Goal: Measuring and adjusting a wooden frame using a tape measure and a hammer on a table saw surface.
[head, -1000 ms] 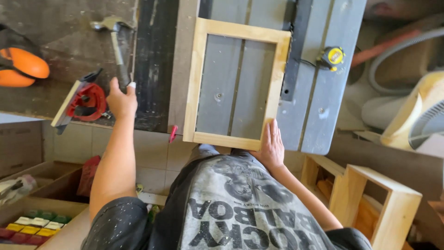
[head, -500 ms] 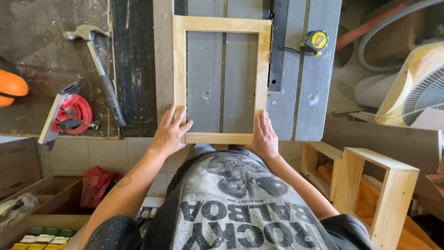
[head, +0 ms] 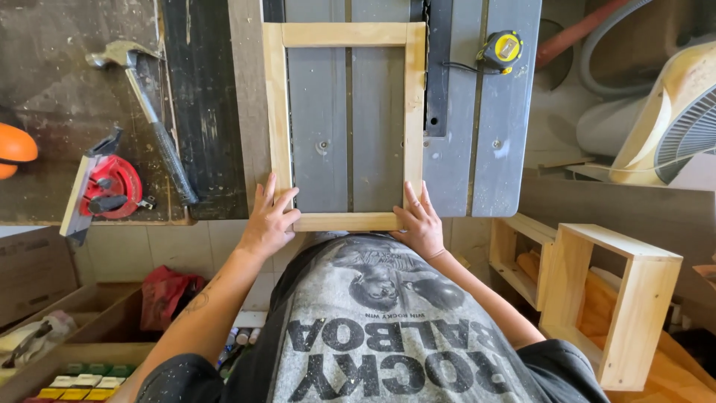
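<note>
While both hands pressed on the near corners of the wooden frame (head: 344, 127), each grip lay open and flat, closed around nothing. The left hand (head: 270, 222) had its fingers spread over the near left corner, fingertips on the side rail; the right hand (head: 419, 221) covered the near right corner, fingers pointing up along the other rail. The frame lay flat on the grey bench (head: 477, 134), its near rail running between the two grips and its far rail well beyond them. Left of the left grip, well apart, a hammer (head: 153, 119) lay on a darker worn surface, with a red tool (head: 107, 188) just beside its handle. Beyond the right grip and off to its right, a yellow tape measure (head: 500, 50) sat on the bench near the frame's far corner.
</note>
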